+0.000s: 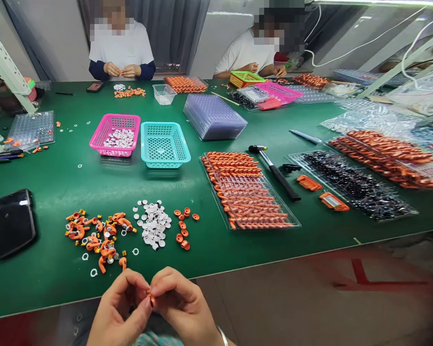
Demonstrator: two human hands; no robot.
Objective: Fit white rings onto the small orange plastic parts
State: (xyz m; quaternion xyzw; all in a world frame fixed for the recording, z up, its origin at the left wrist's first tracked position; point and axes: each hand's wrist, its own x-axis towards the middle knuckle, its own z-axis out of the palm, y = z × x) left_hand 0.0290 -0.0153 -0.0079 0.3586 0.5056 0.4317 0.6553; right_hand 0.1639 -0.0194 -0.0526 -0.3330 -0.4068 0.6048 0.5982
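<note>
Green tbl (94,185), grey curtain (180,33) opp.; L hand (120,305), R hand (183,302) on orange pc (152,300).

Small orange piece (152,299), dark at one side, apparently rounded, pinched between fingertips (145,306)

Plastic earbud shells (108,252), glossy tabletop (57,185)

Lighting: bright; glowing strip (382,3) far above and right of the turquoise basket (166,162). Shadow: soft, directly beneath basket. Glare: pale sheen on green table (94,180), left of basket. Blur: red bar (360,275), lower right of basket. Pixelation: two heads (114,20) beyond basket.
</note>
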